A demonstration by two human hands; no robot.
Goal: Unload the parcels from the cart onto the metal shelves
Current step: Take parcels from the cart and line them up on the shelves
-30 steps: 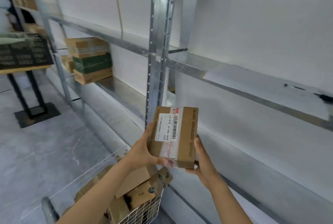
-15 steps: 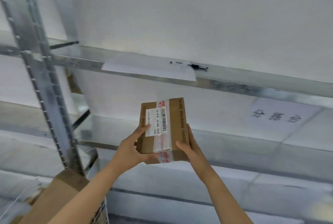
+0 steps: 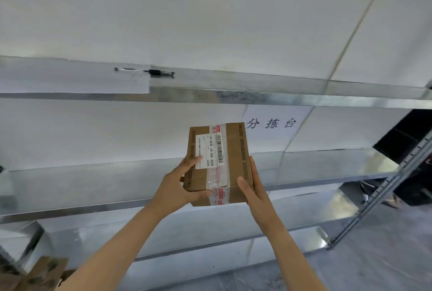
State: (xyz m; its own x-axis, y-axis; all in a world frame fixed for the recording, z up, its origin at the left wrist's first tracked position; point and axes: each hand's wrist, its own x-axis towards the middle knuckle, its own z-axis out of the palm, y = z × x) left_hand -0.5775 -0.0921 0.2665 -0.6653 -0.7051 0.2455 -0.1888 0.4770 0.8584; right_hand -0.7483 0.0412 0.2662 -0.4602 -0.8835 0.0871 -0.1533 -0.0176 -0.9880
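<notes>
Nearest, at the lower left, the brown cartons (image 3: 44, 272) of the cart take up less of the view than half a second ago, and the shelving post that stood on the left is gone from view. Both forearms reach up and forward as before. The left hand (image 3: 175, 187) holds the parcel (image 3: 231, 150) at its left near corner, thumb curled over the taped near edge and index finger stretched flat onto the white label (image 3: 208, 150). Its other fingers are hidden behind the box. The right hand (image 3: 253, 187) clasps the right side, fingers pressed together along the side face and thumb laid on top.

The parcel is held in the air, tilted, in front of the middle metal shelf (image 3: 327, 164), not resting on it. A slanted upright (image 3: 385, 187) now shows at the right. Above, the upper shelf (image 3: 280, 97) carries a paper sheet (image 3: 81, 82) and a pen (image 3: 149, 72). A printed sign (image 3: 271, 123) on the wall now sits just beyond the parcel's top right corner.
</notes>
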